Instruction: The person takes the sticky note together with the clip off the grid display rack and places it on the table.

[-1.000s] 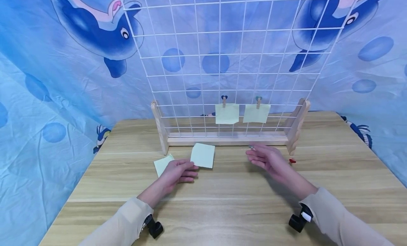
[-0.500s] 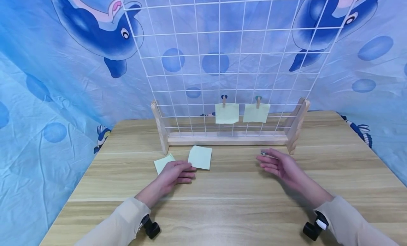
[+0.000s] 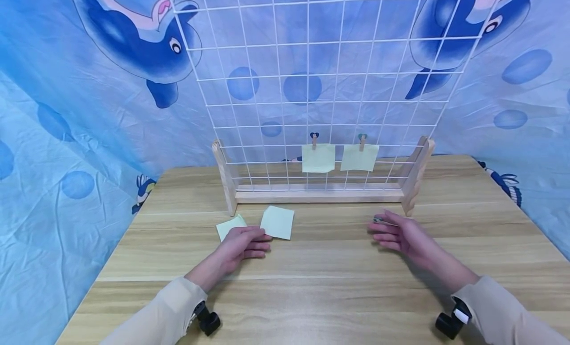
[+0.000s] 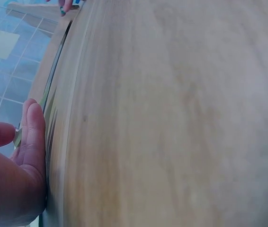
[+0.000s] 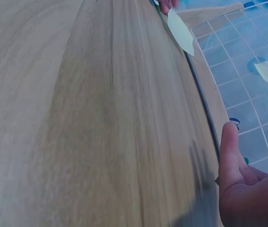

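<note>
My left hand [image 3: 240, 247] pinches the lower left corner of a pale green paper note [image 3: 278, 223] between thumb and index finger. Under that hand another note [image 3: 229, 227] lies partly covered on the table. On the right, my right hand [image 3: 406, 236] holds a small clothespin [image 3: 377, 220] with a greenish top, mostly hidden by the fingers. Two more notes, one on the left [image 3: 318, 159] and one on the right [image 3: 359, 158], hang from the white wire grid [image 3: 307, 90]. Each is held by a wooden clothespin with a heart, dark blue [image 3: 314, 140] or green [image 3: 362, 141].
A wooden stand with a crossbar [image 3: 318, 195] and two side feet [image 3: 224, 179] carries the grid at the back of the wooden table [image 3: 311, 285]. Behind it hangs a blue cloth [image 3: 89, 132] printed with dolphins.
My right hand has drawn right and slightly down, away from the stand's middle, with the clothespin. The left hand and its note have shifted slightly left and down. A red clip is no longer visible.
</note>
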The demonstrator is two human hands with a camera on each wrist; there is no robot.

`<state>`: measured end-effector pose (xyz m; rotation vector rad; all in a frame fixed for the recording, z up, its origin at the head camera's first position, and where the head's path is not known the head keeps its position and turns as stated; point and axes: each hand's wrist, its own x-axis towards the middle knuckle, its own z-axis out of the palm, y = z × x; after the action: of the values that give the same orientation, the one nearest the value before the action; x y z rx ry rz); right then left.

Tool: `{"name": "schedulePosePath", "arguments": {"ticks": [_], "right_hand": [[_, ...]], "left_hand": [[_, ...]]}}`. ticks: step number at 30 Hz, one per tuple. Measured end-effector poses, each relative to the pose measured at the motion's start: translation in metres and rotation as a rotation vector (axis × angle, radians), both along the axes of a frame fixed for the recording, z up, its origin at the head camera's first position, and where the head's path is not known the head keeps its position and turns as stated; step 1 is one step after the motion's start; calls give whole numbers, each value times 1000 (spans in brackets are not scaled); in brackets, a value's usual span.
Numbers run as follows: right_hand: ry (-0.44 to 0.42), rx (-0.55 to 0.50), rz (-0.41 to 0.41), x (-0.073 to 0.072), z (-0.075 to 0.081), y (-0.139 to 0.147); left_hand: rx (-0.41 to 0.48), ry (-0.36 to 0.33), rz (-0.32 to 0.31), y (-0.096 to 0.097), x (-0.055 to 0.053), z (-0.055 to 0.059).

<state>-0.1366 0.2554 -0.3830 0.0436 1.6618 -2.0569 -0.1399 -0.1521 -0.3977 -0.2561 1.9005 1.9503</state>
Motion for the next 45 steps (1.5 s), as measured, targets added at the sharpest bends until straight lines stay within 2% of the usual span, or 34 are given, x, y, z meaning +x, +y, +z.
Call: {"name": "schedulePosePath", "arguments": {"ticks": [13,23,34,39,45], "right_hand": [[6,153,7,2,0,9],[5,129,14,4,1,10],[1,79,21,3,3,6],[12,65,18,2,3,3],[23,48,27,0,3,-2]], "left_hand": [[-29,-13,2,-3,0,0],[-86,-4,-4,-5,5,4],[-165,32,-43,-9,13,16],[-213,38,-68,-11,15,17],[-222,40,-75,-13,15,18]]}}
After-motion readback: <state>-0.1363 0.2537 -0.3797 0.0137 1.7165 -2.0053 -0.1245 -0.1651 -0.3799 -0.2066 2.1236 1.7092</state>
